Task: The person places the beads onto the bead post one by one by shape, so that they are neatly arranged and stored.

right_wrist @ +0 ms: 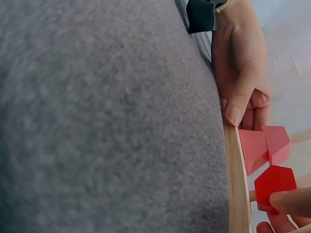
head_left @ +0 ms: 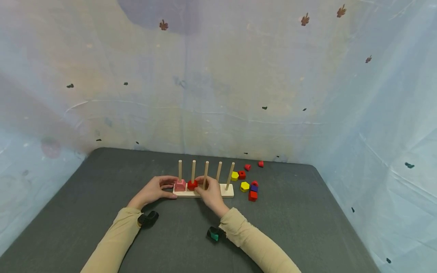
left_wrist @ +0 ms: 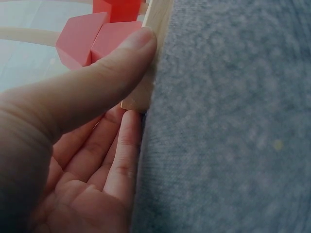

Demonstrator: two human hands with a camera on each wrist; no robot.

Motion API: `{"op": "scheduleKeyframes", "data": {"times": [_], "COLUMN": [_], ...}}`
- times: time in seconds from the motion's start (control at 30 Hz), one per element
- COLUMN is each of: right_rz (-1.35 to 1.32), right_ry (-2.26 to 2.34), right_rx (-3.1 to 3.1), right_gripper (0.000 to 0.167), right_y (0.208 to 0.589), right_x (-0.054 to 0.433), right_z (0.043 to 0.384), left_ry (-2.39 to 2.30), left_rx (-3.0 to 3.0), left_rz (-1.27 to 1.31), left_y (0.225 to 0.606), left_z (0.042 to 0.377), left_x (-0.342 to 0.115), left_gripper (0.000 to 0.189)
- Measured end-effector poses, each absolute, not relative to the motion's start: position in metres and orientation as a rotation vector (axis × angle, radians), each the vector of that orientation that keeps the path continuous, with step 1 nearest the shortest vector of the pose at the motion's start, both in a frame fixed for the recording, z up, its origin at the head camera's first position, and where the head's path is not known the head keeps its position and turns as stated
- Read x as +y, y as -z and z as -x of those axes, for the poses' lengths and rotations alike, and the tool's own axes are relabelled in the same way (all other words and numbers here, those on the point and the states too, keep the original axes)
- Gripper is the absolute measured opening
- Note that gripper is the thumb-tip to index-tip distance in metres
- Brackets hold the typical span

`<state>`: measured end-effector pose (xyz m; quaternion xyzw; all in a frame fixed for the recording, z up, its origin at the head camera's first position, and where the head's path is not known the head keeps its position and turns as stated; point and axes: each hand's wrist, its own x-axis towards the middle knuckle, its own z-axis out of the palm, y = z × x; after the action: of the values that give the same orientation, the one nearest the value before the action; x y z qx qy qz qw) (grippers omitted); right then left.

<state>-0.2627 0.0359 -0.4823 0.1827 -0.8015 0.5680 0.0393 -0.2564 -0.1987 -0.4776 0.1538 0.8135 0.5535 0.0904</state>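
A wooden peg board (head_left: 227, 193) carries several upright pegs in a row. My left hand (head_left: 155, 190) grips its left end, thumb along the front edge, as the left wrist view shows. Two pink blocks (left_wrist: 80, 41) are stacked on the leftmost peg. On the second peg is a red angular block (right_wrist: 273, 182), pinched between the thumb and fingers of my right hand (head_left: 211, 194). A short bit of peg shows between that block and the board in the right wrist view. The right hand hides part of the board's middle.
Right of the board lie yellow hexagonal blocks (head_left: 244, 186), a dark blue block (head_left: 253, 188) and several red blocks (head_left: 252, 195), some farther back. Everything lies on a dark grey table (head_left: 290, 220), with a pale patterned sheet (head_left: 218, 76) hanging behind it.
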Motion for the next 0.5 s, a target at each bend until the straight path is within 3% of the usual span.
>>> {"op": "scheduleKeyframes", "data": {"times": [0.5], "right_rz": [-0.562], "right_ry": [-1.649], "right_rx": [-2.512], "right_gripper": [0.029], "right_y": [0.481], "right_x": [0.038], "right_z": [0.26], "left_ry": [-1.663], "left_rx": [2.419], "left_rz": [-0.455], "left_y": [0.51], "left_z": [0.274], "left_x": [-0.207], "left_gripper": [0.072]}}
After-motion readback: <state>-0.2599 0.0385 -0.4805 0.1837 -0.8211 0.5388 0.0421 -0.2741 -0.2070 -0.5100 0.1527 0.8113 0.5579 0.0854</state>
